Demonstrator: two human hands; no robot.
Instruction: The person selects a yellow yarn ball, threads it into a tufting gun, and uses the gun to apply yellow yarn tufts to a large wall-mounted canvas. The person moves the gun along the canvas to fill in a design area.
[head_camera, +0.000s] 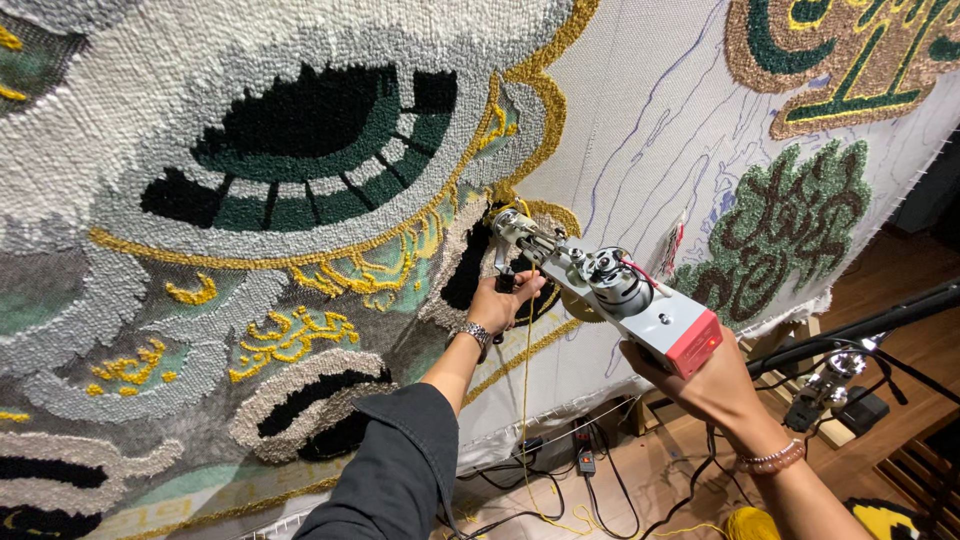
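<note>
The tufting gun is a grey metal tool with a red back end. It is held up against the big stretched cloth, with its thin front tip touching the cloth just beside a yellow yarn outline. Pointing it straight at the cloth lets the needle push right in.

The left hand is wrapped shut around the black front handle, close to the tip. That hand steers the tip and keeps it pressed in. It wears a silver watch and a dark sleeve.

The right hand grips the back of the gun from below, fingers closed on it, to carry the weight. A bead bracelet sits on that wrist.

A yellow strand hangs from the gun down to the floor, loose so it can feed in easily. A yellow yarn ball sits on the floor near it.

The cloth is partly filled with fluffy white, grey, green, black and yellow shapes. Blue drawn lines show on the bare part.

Black cables lie on the wooden floor below. A black stand pokes in at the right.
</note>
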